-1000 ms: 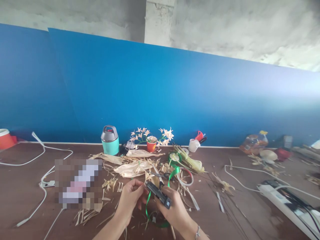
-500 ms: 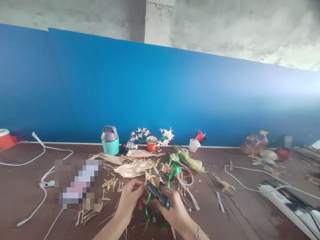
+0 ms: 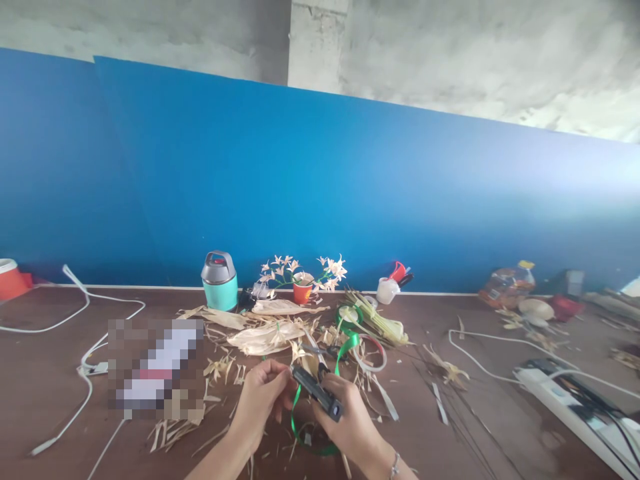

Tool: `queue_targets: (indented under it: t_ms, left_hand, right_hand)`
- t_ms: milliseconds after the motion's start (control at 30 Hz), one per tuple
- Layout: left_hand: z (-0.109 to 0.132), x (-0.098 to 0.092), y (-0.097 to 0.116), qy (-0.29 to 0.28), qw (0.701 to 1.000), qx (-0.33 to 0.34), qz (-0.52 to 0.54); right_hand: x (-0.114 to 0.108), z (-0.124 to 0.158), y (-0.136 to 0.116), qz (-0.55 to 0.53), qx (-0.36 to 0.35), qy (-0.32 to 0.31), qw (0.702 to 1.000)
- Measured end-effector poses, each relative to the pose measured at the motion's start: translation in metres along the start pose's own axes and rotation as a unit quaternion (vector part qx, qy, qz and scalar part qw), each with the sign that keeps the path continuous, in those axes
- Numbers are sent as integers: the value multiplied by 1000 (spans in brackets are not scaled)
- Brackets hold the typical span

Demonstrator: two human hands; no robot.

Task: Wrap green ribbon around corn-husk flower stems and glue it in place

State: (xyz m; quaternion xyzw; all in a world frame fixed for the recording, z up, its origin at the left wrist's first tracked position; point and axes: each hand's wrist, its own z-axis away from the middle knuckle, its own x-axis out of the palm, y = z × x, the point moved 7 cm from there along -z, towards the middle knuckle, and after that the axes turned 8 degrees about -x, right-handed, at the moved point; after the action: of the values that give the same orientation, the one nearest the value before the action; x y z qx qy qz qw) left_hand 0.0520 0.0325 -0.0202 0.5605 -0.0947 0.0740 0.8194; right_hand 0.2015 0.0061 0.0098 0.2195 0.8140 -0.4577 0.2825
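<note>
Barely anything has moved: the right hand (image 3: 351,427) still grips the glue gun (image 3: 317,393), and the left hand (image 3: 261,393) stays pinched shut at its tip.

A makeshift craft workshop: husks (image 3: 265,337), ribbon (image 3: 349,345), handmade flowers (image 3: 333,268) and power strip (image 3: 575,405) on a table (image 3: 45,373) below bare concrete (image 3: 450,53).

A brown wooden table (image 3: 450,440) littered with dry corn husks (image 3: 265,337) at its centre, a green ribbon (image 3: 345,347) looping among them. At 12 o'clock stand a teal lidded container (image 3: 219,281), an orange cup (image 3: 302,292) of husk flowers and a white cup (image 3: 387,291). A white cable (image 3: 85,320) trails at 9 o'clock; a power strip (image 3: 575,400) lies at 4 o'clock
</note>
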Motion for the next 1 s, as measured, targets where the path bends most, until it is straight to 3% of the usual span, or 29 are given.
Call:
queue_targets:
  t_ms: [133,367,567,1000]
  left_hand:
    - [-2,-1,-2,-7,1000,-5,-3]
    - [1,0,1,-4,1000,-3,4]
    - [-1,0,0,-14,1000,-4,4]
    - [-3,-1,-1,-12,1000,1,5]
  right_hand:
    - [-2,4,10,0,11,42,999]
    - [1,-1,2,0,0,-4,1000]
    - [-2,1,3,2,5,22,1000]
    - [0,-1,2,-1,-4,4,1000]
